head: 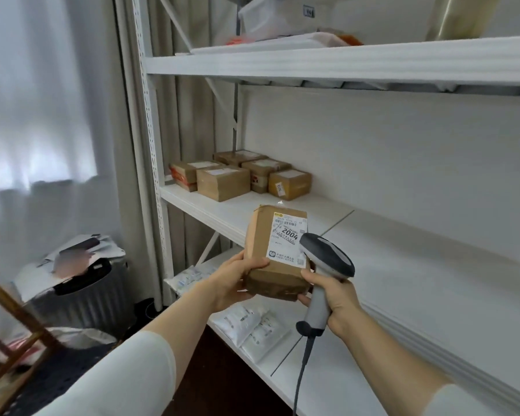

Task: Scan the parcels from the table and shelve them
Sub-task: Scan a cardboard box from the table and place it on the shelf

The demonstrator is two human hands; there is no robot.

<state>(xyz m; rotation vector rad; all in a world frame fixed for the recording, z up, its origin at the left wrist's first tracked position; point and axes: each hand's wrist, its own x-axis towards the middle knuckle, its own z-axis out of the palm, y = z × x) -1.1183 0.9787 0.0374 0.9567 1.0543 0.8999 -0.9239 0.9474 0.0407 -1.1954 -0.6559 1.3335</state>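
My left hand [233, 282] grips a brown cardboard parcel [260, 235] by its lower left side, with the white label marked 2004 facing me. My right hand [335, 298] holds a grey corded barcode scanner [326, 259] by its handle, and its fingertips also touch the parcel's lower right corner. The scanner's head sits just right of the label. Both hands hover in front of the middle shelf [403, 250] of a white rack. Several brown parcels [222, 183] stand at the far left of that shelf.
White padded mailers [252, 325] lie on the lower shelf. The top shelf [342, 60] carries white bags and packets. Left of the rack stand a grey ribbed suitcase [87, 301] with papers on top, a wooden frame [9, 325] and white curtains.
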